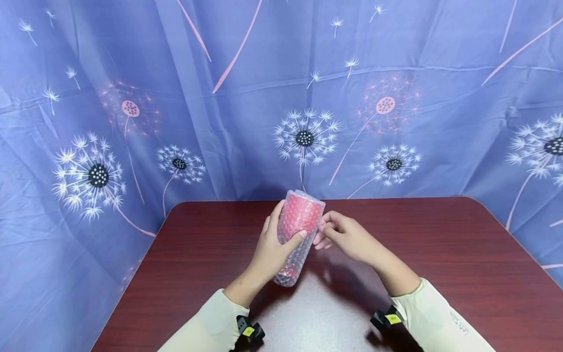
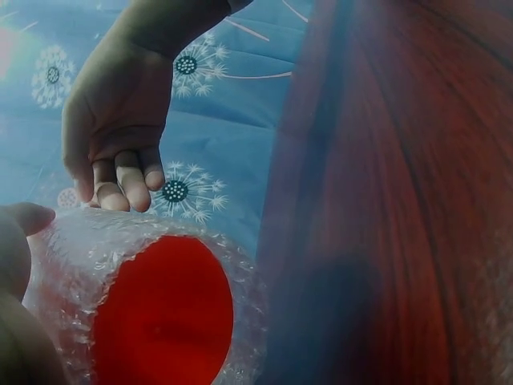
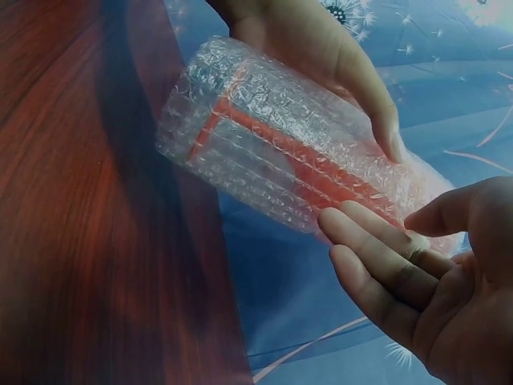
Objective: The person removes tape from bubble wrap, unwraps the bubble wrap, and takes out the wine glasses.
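Observation:
A roughly cylindrical bundle of clear bubble wrap (image 1: pixel 301 225) is held tilted above the table, with red showing through it. In the left wrist view, a round red end (image 2: pixel 168 313) faces the camera inside the wrap; red bands show through the side in the right wrist view. What the wrapped thing is stays hidden. My left hand (image 1: pixel 274 247) grips the bundle from the left, thumb across its front. At the bundle's right side, my right hand (image 1: pixel 345 237) pinches the wrap's edge between thumb and index finger, its other fingers (image 3: pixel 377 273) loosely extended alongside.
The bundle is over a dark red-brown wooden table (image 1: pixel 440 254) with a bright glare patch near its front. A blue curtain (image 1: pixel 246 122) with dandelion prints hangs behind and beside the table. Both wrists carry small black cameras (image 1: pixel 387 318) at the cream sleeves.

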Available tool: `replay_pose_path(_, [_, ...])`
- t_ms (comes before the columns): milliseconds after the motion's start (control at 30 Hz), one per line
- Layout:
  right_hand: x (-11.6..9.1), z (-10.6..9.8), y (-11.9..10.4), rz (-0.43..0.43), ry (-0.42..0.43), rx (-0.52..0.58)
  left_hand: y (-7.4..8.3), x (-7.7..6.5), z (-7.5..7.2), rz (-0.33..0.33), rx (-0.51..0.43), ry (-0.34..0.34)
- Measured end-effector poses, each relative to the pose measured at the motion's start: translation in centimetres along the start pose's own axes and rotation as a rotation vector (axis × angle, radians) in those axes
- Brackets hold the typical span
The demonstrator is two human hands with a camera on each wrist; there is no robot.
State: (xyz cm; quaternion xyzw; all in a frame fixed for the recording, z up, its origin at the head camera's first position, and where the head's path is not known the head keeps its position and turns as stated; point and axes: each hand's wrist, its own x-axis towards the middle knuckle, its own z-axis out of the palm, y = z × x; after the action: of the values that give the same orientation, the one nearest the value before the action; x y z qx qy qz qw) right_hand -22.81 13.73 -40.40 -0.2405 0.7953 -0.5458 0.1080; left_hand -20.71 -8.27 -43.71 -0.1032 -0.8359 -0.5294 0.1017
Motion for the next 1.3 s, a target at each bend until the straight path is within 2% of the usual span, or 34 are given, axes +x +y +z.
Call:
replay_pose_path(167, [-0.07, 0.06, -0.21, 0.001, 0.009, 0.010, 0.07, 0.03, -0.06, 0.020, -0.002, -0.003])
replay_pose_path(333, [-0.14, 0.01, -0.33, -0.003, 0.020, -0.011, 0.21, 0.13, -0.16, 0.053, -0.018, 0.027])
replay_pose_path(500, [-0.20, -0.08, -0.35, -0.022, 0.014, -0.045, 0.20, 0.19, -0.20, 0.049, -0.028, 0.054])
replay_pose_path(833, [-0.30, -0.18, -0.46, 0.011, -0.012, -0.017, 0.01, 0.28, -0.17, 0.055, -0.035, 0.065])
replay_pose_path(1300, [-0.31, -0.51, -0.41, -0.057, 0.036, -0.101, -0.02, 0.36, -0.21, 0.092, -0.008, 0.091])
